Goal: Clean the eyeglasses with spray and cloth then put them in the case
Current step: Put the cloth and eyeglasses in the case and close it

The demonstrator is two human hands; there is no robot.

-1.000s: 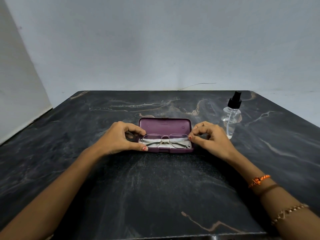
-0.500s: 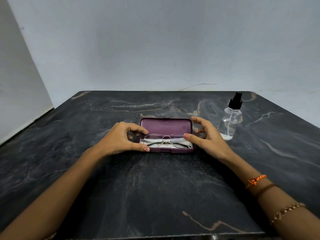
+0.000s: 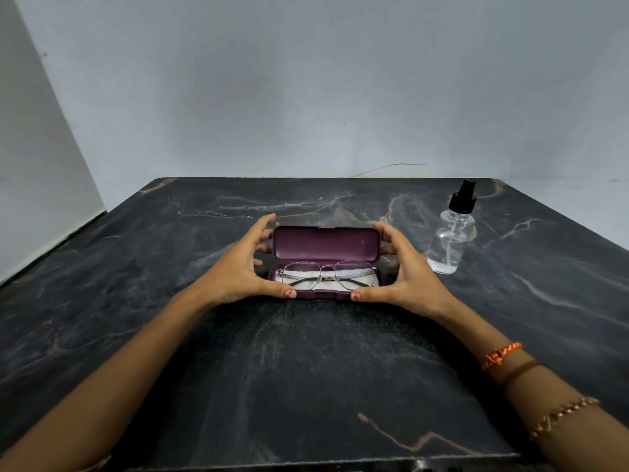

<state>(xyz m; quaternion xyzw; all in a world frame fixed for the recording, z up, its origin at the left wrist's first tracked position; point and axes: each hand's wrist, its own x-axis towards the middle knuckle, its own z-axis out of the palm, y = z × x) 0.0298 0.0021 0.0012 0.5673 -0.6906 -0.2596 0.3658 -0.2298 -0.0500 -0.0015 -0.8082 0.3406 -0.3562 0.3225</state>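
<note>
A purple eyeglass case point(image 3: 326, 245) lies open at the middle of the dark marble table point(image 3: 306, 369), its lid tilted up. Folded wire-frame eyeglasses point(image 3: 326, 274) lie inside it on a white cloth point(image 3: 308, 283). My left hand point(image 3: 243, 267) grips the case's left end, fingers behind the lid and thumb on the front rim. My right hand point(image 3: 406, 270) grips the right end the same way. A clear spray bottle point(image 3: 451, 238) with a black nozzle stands upright to the right of the case, apart from my right hand.
Pale walls close the table off at the back and left. A thin wire point(image 3: 388, 168) lies along the back edge. Bracelets circle my right forearm point(image 3: 503, 356).
Both hands let go of the eyeglasses, which now lie in the case, and moved out to the case's ends. The lid stands more upright than before.
</note>
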